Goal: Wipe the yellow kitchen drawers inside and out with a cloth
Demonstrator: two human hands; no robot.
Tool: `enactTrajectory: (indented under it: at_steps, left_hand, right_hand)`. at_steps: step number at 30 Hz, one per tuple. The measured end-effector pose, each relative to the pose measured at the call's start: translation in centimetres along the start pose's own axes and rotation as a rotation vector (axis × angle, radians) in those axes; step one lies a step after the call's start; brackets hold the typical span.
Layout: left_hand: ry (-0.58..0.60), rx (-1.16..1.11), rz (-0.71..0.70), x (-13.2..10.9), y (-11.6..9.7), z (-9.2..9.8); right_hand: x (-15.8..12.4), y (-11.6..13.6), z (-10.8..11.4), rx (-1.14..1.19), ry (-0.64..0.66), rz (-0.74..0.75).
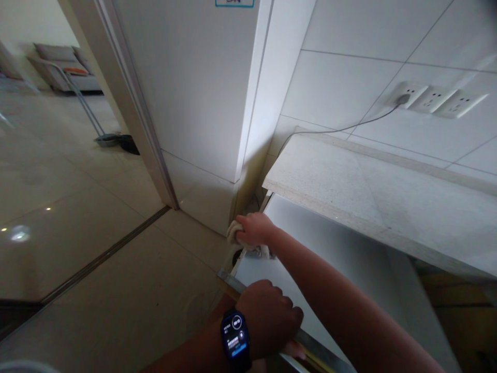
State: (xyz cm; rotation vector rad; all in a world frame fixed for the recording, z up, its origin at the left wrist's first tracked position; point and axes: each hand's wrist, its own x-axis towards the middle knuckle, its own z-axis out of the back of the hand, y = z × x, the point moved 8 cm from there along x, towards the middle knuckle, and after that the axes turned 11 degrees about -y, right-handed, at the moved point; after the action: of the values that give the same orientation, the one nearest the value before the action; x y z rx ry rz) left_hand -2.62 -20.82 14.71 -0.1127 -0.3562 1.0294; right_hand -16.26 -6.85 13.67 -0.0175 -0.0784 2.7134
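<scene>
My left hand [267,316], with a black smartwatch [235,334] on the wrist, is closed over the metal-trimmed edge [316,349] of an opened white cabinet part [310,243]. Whether that part is a door or a drawer, I cannot tell. Beyond it, my right hand [256,228] grips a bunched pale cloth [234,232] at the far left side of the white part. Just below this hand sits a small metal fitting [255,252], partly covered. My right forearm crosses over the white inner surface.
A pale stone countertop [330,166] overhangs the cabinet. On the tiled wall, a plug with a grey cord sits in one of the sockets [430,99]. A white door-side panel [194,93] stands ahead. Leftward are a floor track [104,254], a long-handled dustpan [106,140] and a sofa [72,67].
</scene>
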Motion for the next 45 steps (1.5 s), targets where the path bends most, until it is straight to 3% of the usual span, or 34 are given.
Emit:
enactTrajectory:
  at_steps: [4, 10, 14, 18, 21, 25, 28, 32, 35, 40, 43, 45]
  left_hand:
    - [-0.004, 0.026, 0.006, 0.0, 0.0, 0.5]
    - [-0.051, 0.061, -0.008, 0.0, -0.2, 1.4]
    - [-0.262, 0.042, -0.175, -0.7, -1.8, 2.8]
    - [-0.479, -0.147, -0.277, -3.0, -4.0, 5.3]
    - [-0.534, -0.245, -0.324, -4.9, -5.6, 5.5]
    - [-0.463, -0.328, -0.189, -6.2, -5.6, 1.9]
    - [-0.451, -0.381, -0.136, -6.9, -5.9, -0.3]
    - [-0.378, -0.484, -0.050, -7.7, -6.4, -2.0]
    - [-0.319, -0.605, 0.171, -8.5, -5.4, -4.5]
    - [-0.300, -1.099, 0.751, -10.1, -3.0, -11.3]
    - [-0.234, -1.451, 0.931, -10.0, -3.7, -14.5]
    - [-0.173, -1.613, 0.985, -9.9, -4.3, -15.5]
  right_hand:
    - [1.4, -3.2, 0.3, -0.029, -0.006, -0.140]
    - [0.2, -0.5, -0.4, 0.102, -0.014, -0.091]
    - [-1.5, 0.8, 0.4, 0.385, -0.120, -0.098]
    - [-3.7, 1.6, 2.5, 0.868, -0.268, -0.165]
    - [-5.7, 4.4, 3.7, 1.061, -0.192, -0.046]
    - [-8.4, 7.5, 4.7, 1.062, -0.066, 0.088]
    - [-10.1, 7.6, 5.4, 0.963, -0.101, 0.119]
    - [-13.5, 7.3, 7.3, 0.904, -0.204, 0.282]
    - [-16.9, 6.8, 8.5, 0.870, -0.167, 0.340]
    - [-22.7, 4.2, 9.4, 0.767, -0.078, 0.199]
    - [-26.2, 2.0, 8.9, 0.726, -0.028, 0.081]
    - [-28.2, 0.6, 8.4, 0.694, -0.004, -0.003]
